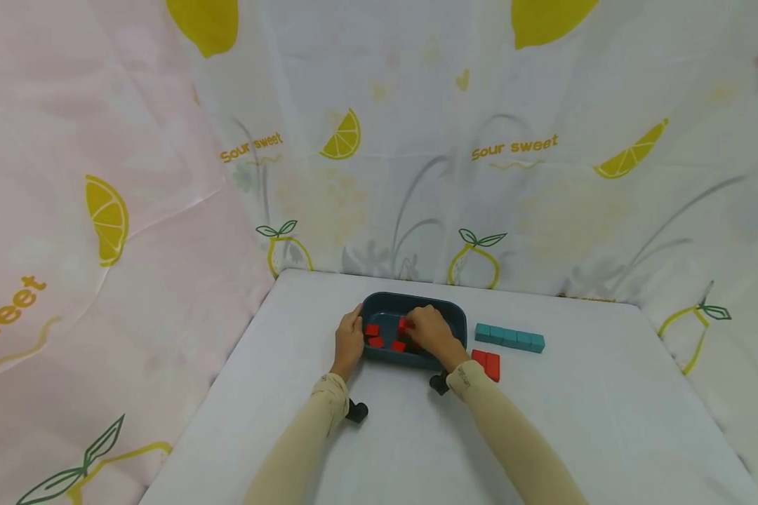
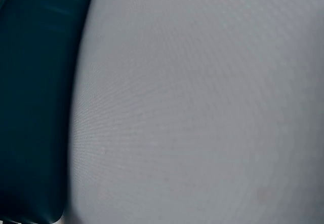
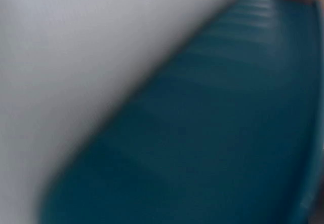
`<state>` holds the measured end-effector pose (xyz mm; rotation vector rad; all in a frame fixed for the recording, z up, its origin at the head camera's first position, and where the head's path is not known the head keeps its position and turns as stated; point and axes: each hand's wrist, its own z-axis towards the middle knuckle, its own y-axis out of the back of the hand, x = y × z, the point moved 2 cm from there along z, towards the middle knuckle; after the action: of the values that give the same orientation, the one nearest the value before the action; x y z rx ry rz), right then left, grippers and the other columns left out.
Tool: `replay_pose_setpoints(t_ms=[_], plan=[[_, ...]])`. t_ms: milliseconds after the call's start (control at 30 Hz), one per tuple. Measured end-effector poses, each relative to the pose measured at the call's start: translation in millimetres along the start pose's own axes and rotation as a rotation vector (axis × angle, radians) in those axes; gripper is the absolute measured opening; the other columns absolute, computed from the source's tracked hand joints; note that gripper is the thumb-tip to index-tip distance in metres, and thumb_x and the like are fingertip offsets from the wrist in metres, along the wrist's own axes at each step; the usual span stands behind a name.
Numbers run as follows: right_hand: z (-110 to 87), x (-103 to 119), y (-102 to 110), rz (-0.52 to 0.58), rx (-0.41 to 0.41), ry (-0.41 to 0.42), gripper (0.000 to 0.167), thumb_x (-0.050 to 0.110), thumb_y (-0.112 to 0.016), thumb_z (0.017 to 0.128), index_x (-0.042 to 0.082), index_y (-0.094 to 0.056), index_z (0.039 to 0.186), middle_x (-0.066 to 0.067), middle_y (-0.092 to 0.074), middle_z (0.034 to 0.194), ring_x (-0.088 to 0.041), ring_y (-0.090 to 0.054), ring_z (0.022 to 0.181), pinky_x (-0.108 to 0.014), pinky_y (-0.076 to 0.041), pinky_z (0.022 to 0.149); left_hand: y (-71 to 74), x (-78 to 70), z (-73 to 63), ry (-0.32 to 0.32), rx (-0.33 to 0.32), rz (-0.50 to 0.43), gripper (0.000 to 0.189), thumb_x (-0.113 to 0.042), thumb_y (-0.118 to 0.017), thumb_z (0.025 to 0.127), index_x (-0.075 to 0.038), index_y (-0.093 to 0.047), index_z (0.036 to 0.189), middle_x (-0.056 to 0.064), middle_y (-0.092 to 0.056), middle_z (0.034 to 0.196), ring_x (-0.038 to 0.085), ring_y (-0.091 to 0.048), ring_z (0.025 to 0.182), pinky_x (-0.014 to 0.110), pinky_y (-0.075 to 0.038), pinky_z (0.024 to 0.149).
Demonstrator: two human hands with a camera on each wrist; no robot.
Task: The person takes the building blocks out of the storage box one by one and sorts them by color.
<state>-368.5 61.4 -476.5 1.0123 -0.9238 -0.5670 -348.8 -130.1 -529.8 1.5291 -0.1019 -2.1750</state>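
A dark teal rectangular container stands on the white table, its outer wall filling part of both wrist views. My left hand rests against its left side, fingers extended along the wall near the rim. Over the container's right part reaches my right hand, fingers curled and fingertips pinching a red block. Several other red blocks lie on the container's floor towards the left and front. The right hand hides part of the inside. Neither wrist view shows clearly the fingers at work.
To the container's right lies a straight row of several teal blocks. Two red blocks lie side by side nearer the right forearm, partly behind it. A lemon-print cloth hangs behind the white table and at its sides.
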Motion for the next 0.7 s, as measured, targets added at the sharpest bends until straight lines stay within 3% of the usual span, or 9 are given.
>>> replay_pose_setpoints(t_ms=[200,433,700], plan=[[-4.7,-3.9,21.0,0.090,-0.061,-0.022,0.020,0.009,-0.076,0.085,0.004,-0.076,0.104,-0.010,-0.073,0.099,-0.022,-0.070,0.089,-0.039,-0.056,0.081,0.0,-1.9,0.5,0.007,0.006,0.004,0.036,0.000,-0.047,0.100,0.008,-0.053,0.135,0.026,-0.059,0.122,0.039,-0.053,0.119,0.051,-0.042,0.101],[-20.3,-15.6,49.5,0.201,-0.093,-0.086,0.021,0.011,-0.075,0.086,0.004,-0.076,0.106,-0.009,-0.074,0.096,-0.019,-0.071,0.085,-0.032,-0.058,0.071,-2.3,-0.3,0.2,0.016,0.004,-0.023,0.036,-0.002,-0.047,0.101,0.006,-0.053,0.136,0.026,-0.058,0.122,0.038,-0.053,0.118,0.051,-0.041,0.101],[-53.0,-41.7,74.7,0.334,-0.229,-0.189,0.031,0.014,-0.076,0.086,0.002,-0.072,0.114,-0.013,-0.073,0.097,-0.025,-0.071,0.086,-0.037,-0.058,0.071,-3.2,1.2,0.7,0.040,0.003,-0.012,0.037,-0.003,-0.047,0.101,0.005,-0.053,0.137,0.025,-0.058,0.122,0.037,-0.054,0.116,0.051,-0.042,0.100]])
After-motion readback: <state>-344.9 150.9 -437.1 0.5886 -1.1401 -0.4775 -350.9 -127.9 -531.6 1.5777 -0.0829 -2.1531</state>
